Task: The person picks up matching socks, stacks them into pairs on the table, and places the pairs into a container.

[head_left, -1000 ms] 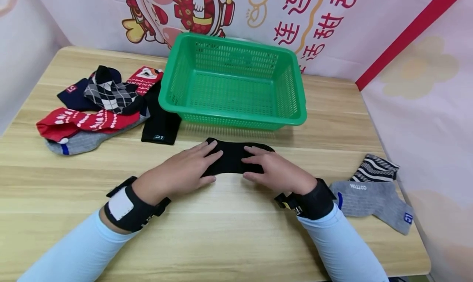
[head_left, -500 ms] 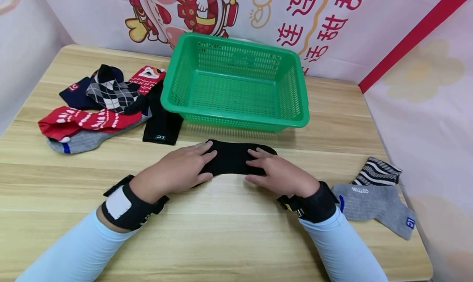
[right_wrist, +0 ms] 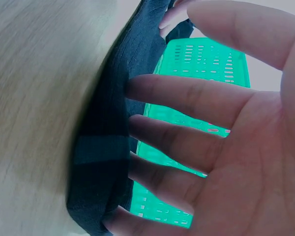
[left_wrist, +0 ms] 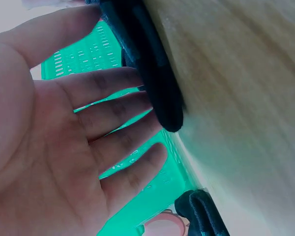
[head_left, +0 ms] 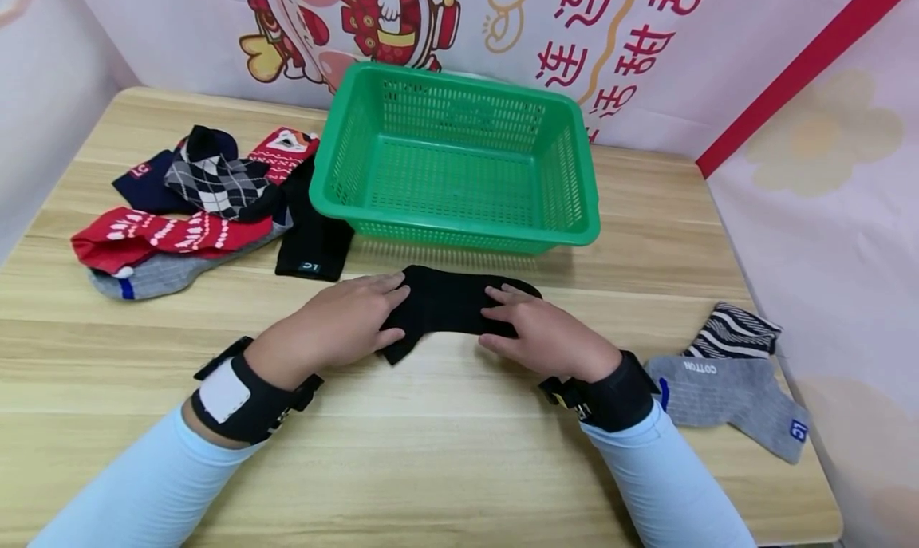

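Note:
A black sock [head_left: 452, 301] lies flat on the table in front of the green basket. My left hand [head_left: 333, 325] rests its fingertips on the sock's left end, where the toe part bends toward me. The right hand [head_left: 549, 333] touches the other end with spread, nearly straight fingers. From the left wrist, the palm [left_wrist: 54, 152] shows with fingers extended against the dark sock [left_wrist: 147, 64]. In the right wrist view, extended fingers [right_wrist: 187, 98] meet the sock [right_wrist: 103, 147], and nothing is pinched there.
A green perforated basket [head_left: 452, 233] stands behind the sock. Several socks lie piled at the left, among them a red patterned sock [head_left: 172, 233] and a black sock [head_left: 312, 245]. A grey sock [head_left: 725, 388] and a zebra-striped sock [head_left: 735, 330] lie at the right edge.
My left hand has slid slightly left along the black sock, and more of its bent toe end now shows. The right hand stays on its end, almost still.

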A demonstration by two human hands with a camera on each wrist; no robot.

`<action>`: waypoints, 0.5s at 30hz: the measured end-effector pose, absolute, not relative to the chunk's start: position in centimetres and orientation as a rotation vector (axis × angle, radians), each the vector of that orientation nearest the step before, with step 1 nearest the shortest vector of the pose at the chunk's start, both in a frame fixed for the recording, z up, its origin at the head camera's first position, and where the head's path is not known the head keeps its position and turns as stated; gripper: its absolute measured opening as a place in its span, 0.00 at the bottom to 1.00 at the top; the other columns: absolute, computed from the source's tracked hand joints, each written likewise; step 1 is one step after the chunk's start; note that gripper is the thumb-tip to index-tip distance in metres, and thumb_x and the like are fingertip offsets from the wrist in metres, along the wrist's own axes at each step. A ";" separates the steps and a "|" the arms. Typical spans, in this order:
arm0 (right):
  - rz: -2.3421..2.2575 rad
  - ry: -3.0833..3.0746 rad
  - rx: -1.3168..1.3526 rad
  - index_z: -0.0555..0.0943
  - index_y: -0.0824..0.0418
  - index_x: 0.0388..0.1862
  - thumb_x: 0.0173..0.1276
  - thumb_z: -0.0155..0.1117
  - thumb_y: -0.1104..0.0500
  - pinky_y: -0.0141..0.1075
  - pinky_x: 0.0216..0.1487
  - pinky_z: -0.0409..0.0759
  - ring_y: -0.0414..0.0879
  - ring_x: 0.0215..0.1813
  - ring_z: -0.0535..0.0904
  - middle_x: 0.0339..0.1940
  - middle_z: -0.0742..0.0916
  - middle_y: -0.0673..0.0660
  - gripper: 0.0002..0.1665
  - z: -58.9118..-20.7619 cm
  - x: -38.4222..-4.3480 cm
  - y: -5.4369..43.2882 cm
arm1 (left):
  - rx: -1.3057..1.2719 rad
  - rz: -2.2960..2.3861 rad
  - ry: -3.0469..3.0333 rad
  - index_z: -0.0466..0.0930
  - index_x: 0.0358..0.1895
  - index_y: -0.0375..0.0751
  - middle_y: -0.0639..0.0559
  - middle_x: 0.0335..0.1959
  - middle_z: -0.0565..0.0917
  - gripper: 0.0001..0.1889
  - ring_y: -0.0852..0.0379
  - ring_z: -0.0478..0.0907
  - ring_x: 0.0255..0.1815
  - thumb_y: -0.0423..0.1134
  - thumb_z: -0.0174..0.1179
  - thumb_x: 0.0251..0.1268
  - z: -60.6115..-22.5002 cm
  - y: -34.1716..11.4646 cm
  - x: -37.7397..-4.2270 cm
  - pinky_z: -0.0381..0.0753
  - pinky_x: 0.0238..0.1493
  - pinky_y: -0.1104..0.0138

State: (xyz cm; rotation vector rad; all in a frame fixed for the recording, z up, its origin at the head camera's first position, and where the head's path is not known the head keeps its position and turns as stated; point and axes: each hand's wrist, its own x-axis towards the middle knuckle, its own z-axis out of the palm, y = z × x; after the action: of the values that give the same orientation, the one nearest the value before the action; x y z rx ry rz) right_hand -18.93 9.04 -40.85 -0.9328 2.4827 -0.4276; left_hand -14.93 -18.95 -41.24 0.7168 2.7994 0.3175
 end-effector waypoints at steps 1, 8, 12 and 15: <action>-0.423 2.485 -0.932 0.78 0.66 0.65 0.76 0.58 0.45 0.52 0.77 0.61 0.59 0.80 0.58 0.77 0.68 0.63 0.30 -40.8 -18.9 9.0 | 0.724 0.310 2.806 0.72 0.68 0.31 0.35 0.72 0.69 0.30 0.39 0.68 0.73 0.45 0.63 0.69 -41.3 -19.0 -14.9 0.67 0.72 0.49; -0.402 2.502 -0.928 0.78 0.64 0.65 0.76 0.58 0.45 0.52 0.76 0.62 0.59 0.80 0.59 0.77 0.69 0.62 0.30 -40.6 -18.9 8.8 | 0.729 0.288 2.827 0.73 0.67 0.32 0.35 0.72 0.71 0.31 0.38 0.70 0.71 0.42 0.68 0.64 -41.2 -19.1 -15.0 0.70 0.69 0.47; -0.401 2.510 -0.926 0.79 0.64 0.64 0.76 0.58 0.45 0.52 0.76 0.63 0.59 0.80 0.60 0.77 0.69 0.62 0.29 -40.5 -18.8 8.8 | 0.714 0.319 2.842 0.74 0.67 0.35 0.36 0.68 0.75 0.30 0.38 0.74 0.67 0.42 0.69 0.64 -40.6 -19.4 -15.2 0.73 0.66 0.46; -0.402 2.520 -0.927 0.80 0.63 0.64 0.75 0.58 0.45 0.52 0.76 0.63 0.58 0.79 0.61 0.76 0.70 0.62 0.28 -40.6 -18.8 8.8 | 0.673 0.334 2.885 0.77 0.64 0.38 0.39 0.62 0.81 0.26 0.40 0.79 0.61 0.41 0.69 0.63 -39.9 -20.0 -15.5 0.77 0.59 0.46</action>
State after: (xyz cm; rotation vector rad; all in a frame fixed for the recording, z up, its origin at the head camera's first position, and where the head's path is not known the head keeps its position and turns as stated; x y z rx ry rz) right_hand -18.84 8.75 -40.64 -0.9272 2.5202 -0.4017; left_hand -15.46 -19.97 -39.90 0.6725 2.8849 0.3342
